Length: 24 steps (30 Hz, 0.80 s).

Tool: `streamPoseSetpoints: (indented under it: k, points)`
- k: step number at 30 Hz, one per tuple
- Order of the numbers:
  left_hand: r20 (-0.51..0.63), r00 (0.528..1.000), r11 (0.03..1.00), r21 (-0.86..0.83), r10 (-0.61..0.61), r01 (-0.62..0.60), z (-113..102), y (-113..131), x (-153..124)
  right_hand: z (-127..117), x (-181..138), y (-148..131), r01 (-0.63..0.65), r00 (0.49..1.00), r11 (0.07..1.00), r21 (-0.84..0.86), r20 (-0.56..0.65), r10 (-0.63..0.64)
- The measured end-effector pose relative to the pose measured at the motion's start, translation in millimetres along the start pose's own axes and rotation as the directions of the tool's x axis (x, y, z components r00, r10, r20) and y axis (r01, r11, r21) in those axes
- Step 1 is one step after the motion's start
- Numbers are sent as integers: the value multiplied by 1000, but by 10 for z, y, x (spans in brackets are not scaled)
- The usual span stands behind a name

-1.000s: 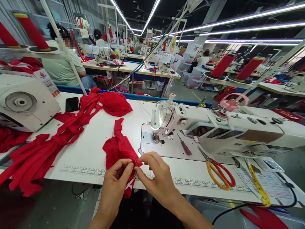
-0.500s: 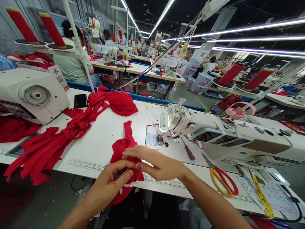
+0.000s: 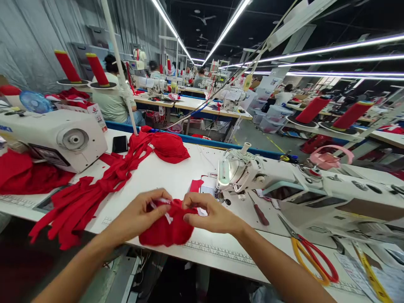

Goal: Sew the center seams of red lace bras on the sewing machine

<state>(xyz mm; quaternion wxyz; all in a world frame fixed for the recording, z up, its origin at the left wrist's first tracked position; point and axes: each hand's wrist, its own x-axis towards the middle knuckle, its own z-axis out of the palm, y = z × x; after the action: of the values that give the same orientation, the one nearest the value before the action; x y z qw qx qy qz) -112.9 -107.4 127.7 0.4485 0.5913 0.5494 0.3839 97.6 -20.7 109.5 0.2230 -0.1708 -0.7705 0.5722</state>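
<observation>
Left of the lit sewing machine (image 3: 311, 204), left hand (image 3: 139, 215) and right hand (image 3: 213, 212) pinch red cloth (image 3: 167, 233), bunched crosswise; its strip (image 3: 195, 185), earlier pointing away, now slants machineward.

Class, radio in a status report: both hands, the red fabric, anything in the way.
Left hand, right hand: both gripping red fabric. Fabric bunched, white strip showing. Scissors on table, off right, apart from fabric.
</observation>
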Motion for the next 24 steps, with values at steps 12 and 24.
streamPoseSetpoints:
  k: [12, 24]
  points:
    - [440, 882, 984, 14, -167, 180, 647, -367, 624, 112, -909, 477, -231, 830, 953, 197, -471, 299]
    - [391, 898, 955, -124, -201, 267, 687, -295, 632, 34, -891, 244, -64, 877, 853, -517, -437, -199]
